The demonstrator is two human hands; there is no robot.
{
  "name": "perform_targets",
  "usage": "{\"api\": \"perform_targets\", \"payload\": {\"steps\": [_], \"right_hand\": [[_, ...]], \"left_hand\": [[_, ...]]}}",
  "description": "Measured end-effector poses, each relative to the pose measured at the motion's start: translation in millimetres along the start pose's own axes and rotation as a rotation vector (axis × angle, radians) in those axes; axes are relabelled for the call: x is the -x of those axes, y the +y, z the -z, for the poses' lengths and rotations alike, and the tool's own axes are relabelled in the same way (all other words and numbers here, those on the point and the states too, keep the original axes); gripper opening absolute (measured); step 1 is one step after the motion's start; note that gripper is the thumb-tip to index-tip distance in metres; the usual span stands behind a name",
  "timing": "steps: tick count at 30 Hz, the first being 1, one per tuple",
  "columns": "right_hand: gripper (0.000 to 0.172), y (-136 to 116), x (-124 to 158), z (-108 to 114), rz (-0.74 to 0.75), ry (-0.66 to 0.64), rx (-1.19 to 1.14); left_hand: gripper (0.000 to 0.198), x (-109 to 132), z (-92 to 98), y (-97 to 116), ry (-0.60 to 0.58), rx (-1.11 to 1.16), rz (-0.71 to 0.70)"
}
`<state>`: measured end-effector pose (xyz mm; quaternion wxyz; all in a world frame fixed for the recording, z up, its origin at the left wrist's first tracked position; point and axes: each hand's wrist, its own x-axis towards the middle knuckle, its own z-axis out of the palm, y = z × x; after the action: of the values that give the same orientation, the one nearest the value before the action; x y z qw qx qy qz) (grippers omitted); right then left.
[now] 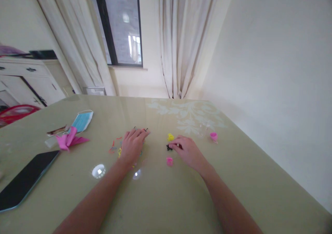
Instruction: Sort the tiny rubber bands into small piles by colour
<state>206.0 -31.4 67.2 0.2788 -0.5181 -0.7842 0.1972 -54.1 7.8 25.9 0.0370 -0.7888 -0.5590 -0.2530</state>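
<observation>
My left hand (pixel 131 144) lies with its fingers stretched over a scatter of small coloured bands that look like rubber bands; red, yellow and grey ones (pixel 113 148) show at its left, and dark ones stick out past the fingertips. My right hand (pixel 188 152) is closed in a pinch at a small pile of black rubber bands (pixel 169 147), its fingertips touching the pile's right side. Just beyond lies a yellow pile (pixel 170 137). Nearer to me is a pink pile (pixel 169 161). The fingers partly hide what they pinch.
A pink cup-like thing (pixel 213 136) stands at the right beside a clear container (pixel 203 130). On the left lie a blue face mask (pixel 83 120), a pink folded piece (pixel 69 140) and a dark tablet-like slab (pixel 28 178). A wall borders the table's right edge.
</observation>
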Motion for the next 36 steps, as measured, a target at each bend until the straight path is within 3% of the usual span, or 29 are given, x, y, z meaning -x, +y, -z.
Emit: {"api": "perform_targets", "payload": {"steps": [3,7,16,24,31,36], "right_hand": [[0.021,-6,-1,-7,-0.028,0.057,-0.186],[0.027,-12,0,-14,-0.041,0.010,-0.410],[0.021,-13,3,-5,0.003,0.052,-0.437],[0.011,-23,8,4,0.189,0.255,-0.390],[0.008,-30,16,15,0.311,0.407,-0.439],[0.013,-32,20,23,0.393,0.498,-0.511]], "left_hand": [[0.025,4,4.3,14,0.107,0.272,-0.053],[0.023,12,8.1,39,0.123,0.563,-0.177],[0.017,17,14.2,49,0.160,0.754,-0.084],[0.020,22,18.0,54,0.202,0.838,-0.012],[0.023,9,20.6,34,0.156,0.615,0.009],[0.019,8,14.4,8,-0.070,0.076,0.117]]}}
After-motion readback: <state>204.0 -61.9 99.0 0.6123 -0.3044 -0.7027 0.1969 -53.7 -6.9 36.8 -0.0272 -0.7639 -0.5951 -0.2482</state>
